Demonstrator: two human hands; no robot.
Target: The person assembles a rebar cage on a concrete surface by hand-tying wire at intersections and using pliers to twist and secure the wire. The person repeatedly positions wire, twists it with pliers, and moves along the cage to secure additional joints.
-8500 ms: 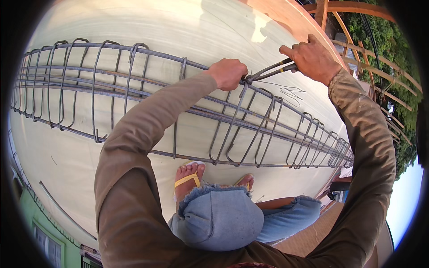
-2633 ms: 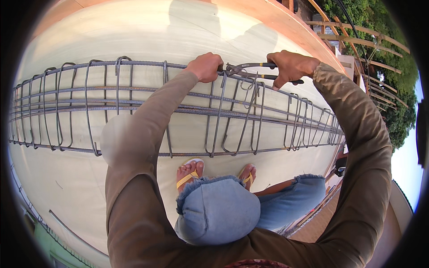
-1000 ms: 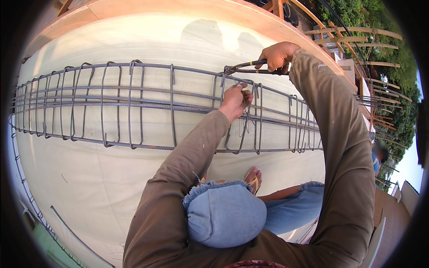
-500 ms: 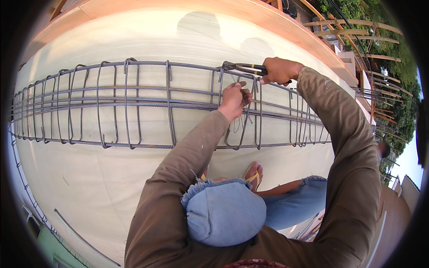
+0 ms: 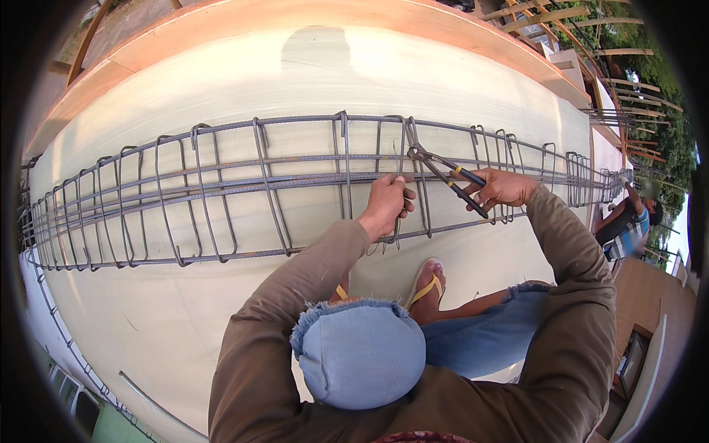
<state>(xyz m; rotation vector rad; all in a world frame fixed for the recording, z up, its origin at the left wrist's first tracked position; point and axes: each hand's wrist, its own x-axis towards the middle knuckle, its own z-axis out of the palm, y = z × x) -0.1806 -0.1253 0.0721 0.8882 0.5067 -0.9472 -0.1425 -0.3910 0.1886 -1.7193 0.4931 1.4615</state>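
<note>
A long cage of steel rebar (image 5: pixel 310 177) with bent stirrups lies across in front of me. My right hand (image 5: pixel 504 189) holds black pincers (image 5: pixel 445 167) with yellow-marked handles spread apart. Their head is at a stirrup, just below the cage's far top bar. Beside it, my left hand (image 5: pixel 388 208) reaches over the near side of the cage, thumb and fingers pinched together. Thin tie wire (image 5: pixel 384 245) hangs under that hand and seems to be held in it; the grip itself is partly hidden.
The cage stands on a pale sheet surface (image 5: pixel 185 317), with an orange-brown board edge (image 5: pixel 310 10) beyond. My sandalled foot (image 5: pixel 428 284) is close to the near bar. At far right, another person (image 5: pixel 628 225) is by the cage's end. A loose rod (image 5: pixel 159 402) lies lower left.
The pincers have come down from the far top bar toward me, and their handles have opened wider. My left hand stays near the same stirrups. The view has shifted, bringing another person into sight.
</note>
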